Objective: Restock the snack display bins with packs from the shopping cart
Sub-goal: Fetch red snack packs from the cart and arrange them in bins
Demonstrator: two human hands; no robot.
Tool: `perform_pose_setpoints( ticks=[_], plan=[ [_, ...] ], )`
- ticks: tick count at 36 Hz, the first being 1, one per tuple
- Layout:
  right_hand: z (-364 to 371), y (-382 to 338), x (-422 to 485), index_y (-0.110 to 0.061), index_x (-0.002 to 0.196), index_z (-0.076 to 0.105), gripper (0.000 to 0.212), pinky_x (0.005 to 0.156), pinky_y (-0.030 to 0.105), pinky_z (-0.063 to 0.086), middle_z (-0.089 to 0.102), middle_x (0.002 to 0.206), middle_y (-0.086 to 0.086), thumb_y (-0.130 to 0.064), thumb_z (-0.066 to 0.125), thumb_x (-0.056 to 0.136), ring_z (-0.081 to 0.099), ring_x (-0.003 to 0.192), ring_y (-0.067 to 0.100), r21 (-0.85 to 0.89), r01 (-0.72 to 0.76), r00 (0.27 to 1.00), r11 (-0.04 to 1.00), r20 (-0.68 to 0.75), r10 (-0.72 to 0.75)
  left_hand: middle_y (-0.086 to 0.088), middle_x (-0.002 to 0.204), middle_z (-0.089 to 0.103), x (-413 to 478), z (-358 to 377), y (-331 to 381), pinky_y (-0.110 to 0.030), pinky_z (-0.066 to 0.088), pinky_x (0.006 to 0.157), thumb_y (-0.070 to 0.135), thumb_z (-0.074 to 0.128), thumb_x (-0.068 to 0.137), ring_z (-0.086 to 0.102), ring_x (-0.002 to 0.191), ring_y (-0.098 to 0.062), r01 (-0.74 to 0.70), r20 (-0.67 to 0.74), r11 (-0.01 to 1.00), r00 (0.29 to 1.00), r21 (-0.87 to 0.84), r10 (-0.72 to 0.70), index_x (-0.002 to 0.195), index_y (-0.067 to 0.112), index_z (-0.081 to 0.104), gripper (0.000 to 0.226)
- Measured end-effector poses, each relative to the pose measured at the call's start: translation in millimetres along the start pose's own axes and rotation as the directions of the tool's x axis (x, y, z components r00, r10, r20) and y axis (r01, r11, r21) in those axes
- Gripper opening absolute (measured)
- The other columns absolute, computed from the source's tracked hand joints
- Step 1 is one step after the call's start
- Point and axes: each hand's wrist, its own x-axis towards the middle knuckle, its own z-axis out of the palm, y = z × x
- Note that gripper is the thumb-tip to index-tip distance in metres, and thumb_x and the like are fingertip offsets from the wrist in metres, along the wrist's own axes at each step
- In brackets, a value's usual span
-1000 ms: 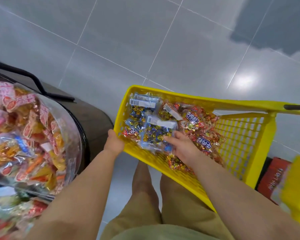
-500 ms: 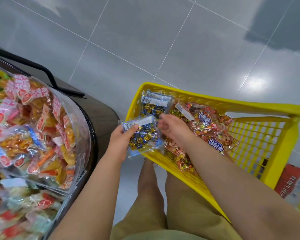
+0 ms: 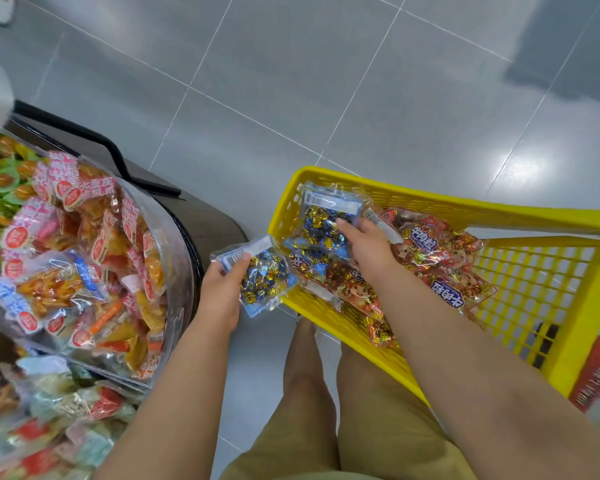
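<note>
Open tiled floor (image 3: pixel 257 161) between bin (image 3: pixel 185 271) wall and cart (image 3: pixel 430 205) rim. Left hand (image 3: pixel 222 292) pinches blue pack (image 3: pixel 265 277) just outside the cart's edge. Right hand (image 3: pixel 364 247) lies on second blue pack (image 3: pixel 321 220) inside the cart beside red packs (image 3: pixel 426 241); can't tell if it grips. Bin holds orange snack packs (image 3: pixel 49 292).

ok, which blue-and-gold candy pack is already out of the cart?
The candy pack in the left hand, gripped by its white label end, outside the yellow cart. The other blue-and-gold packs lie inside it, under the right hand.
</note>
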Motion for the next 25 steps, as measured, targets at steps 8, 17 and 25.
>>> perform_pose_setpoints(
  ticks=[8,17,25],
  plan=[
    [-19,11,-34,-0.014,0.110,0.064,0.024,0.105,0.045,0.041,0.064,0.120,0.016,-0.025,0.063,0.089,0.060,0.113,0.029,0.028,-0.126,0.932,0.992,0.346,0.109,-0.013,0.093,0.068,-6,23,14,-0.047,0.056,0.080,0.019,0.057,0.096,0.068,0.078,-0.024,0.044,0.126,0.999,0.991,-0.026,-0.041,0.096,0.012,0.058,0.008],
    [10,11,-36,-0.013,0.084,0.066,0.029,0.048,0.012,0.037,0.053,0.050,-0.016,-0.041,0.067,0.084,0.047,0.045,-0.002,-0.271,0.082,0.924,0.959,0.382,0.029,-0.005,0.087,0.075,-4,23,11,-0.034,0.058,0.066,0.017,0.079,0.060,0.072,0.078,-0.021,-0.058,0.274,0.994,0.961,0.092,0.031,0.096,0.016,0.064,0.039],
    [-2,-7,21,-0.011,0.127,0.047,0.050,0.081,0.026,0.039,0.055,0.106,0.004,-0.027,0.068,0.084,0.054,0.101,0.020,-0.093,0.037,0.938,0.995,-0.339,-0.067,-0.009,0.092,0.074,-2,13,4,-0.039,0.060,0.072,0.006,0.071,0.081,0.072,0.080,-0.023,0.028,0.165,0.999,0.986,0.021,-0.031,0.107,0.009,0.064,0.027]
  ],
)
